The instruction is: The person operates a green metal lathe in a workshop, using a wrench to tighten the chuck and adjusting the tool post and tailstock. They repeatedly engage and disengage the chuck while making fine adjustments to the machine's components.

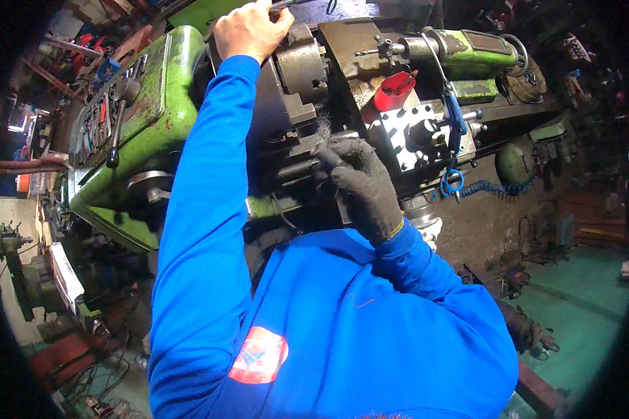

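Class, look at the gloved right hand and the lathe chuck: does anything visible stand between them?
Yes: a grey, wiry tangle shows in the picture just above the gloved right hand, toward the lathe chuck. Whether the hand holds it is unclear. The red container sits to the right, outside that gap.

Beyond the right hand's (372,190) gloved fingers (356,149), a narrow gap runs between the chuck (299,64), ahead-left, and tool post (400,143), close right.
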{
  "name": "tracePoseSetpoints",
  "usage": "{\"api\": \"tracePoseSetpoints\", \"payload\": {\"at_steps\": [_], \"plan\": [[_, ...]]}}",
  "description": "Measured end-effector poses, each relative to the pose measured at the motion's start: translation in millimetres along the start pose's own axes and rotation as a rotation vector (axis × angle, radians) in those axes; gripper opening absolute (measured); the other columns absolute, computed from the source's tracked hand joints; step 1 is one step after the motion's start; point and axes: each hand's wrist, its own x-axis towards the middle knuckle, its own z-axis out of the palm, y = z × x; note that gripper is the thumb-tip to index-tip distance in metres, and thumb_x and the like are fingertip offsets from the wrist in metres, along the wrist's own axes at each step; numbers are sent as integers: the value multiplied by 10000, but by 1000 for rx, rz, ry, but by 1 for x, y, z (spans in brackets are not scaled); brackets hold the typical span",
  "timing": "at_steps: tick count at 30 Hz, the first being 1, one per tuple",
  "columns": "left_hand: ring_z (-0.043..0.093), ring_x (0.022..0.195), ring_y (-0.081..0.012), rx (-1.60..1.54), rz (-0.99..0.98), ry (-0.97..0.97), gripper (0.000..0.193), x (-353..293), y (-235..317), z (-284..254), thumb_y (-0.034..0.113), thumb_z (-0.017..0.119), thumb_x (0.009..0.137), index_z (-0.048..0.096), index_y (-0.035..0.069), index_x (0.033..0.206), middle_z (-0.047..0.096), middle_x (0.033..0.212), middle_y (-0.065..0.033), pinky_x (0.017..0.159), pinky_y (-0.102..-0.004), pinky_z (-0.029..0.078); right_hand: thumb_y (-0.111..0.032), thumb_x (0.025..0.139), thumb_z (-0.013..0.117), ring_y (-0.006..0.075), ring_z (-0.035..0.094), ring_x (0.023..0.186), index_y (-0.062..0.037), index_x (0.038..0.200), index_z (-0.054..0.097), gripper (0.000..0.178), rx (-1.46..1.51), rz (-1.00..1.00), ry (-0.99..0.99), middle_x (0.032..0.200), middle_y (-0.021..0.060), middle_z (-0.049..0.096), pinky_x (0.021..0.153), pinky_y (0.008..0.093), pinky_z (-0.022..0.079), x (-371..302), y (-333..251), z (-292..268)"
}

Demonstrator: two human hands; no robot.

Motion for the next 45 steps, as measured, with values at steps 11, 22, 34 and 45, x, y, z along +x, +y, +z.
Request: {"api": "tracePoseSetpoints", "payload": {"at_steps": [11, 22, 34, 45], "plan": [[753, 866, -389, -70, -59, 20, 372, -4, 17, -23, 469, 700, 870, 738, 101, 910, 774, 907, -176, 799, -515, 587, -175, 843, 859, 166, 722, 916, -20, 1088, 777, 302, -884, -327, 222, 1007, 103, 771, 831, 341, 575, -11, -11, 10], [752, 880, -401, -32, -61, 14, 398, -4, 15, -23, 490, 703, 886, 729, 94, 924, 769, 908, -193, 789, -513, 592, -230, 800, 895, 231, 769, 863, -124, 1069, 822, 298, -998, -309, 192, 989, 93, 792, 781, 362, 593, -14, -16, 9], [749, 902, -410, -19, -58, 11, 419, -4, 15, -24, 503, 691, 894, 727, 89, 941, 771, 930, -192, 807, -520, 589, -280, 784, 908, 248, 787, 890, -145, 1085, 816, 343, -1113, -372, 199, 1004, 96, 802, 790, 366, 606, -20, -21, 16], [766, 925, -365, 5, 9, 43, 483, -2, -3, 0, 619, 633, 904, 754, 162, 1003, 790, 957, -143, 788, -504, 598, -233, 810, 900, 163, 730, 912, -28, 1079, 752, 369, -901, -258, 249, 1004, 90, 783, 823, 338, 574, -20, -7, 30]]}}
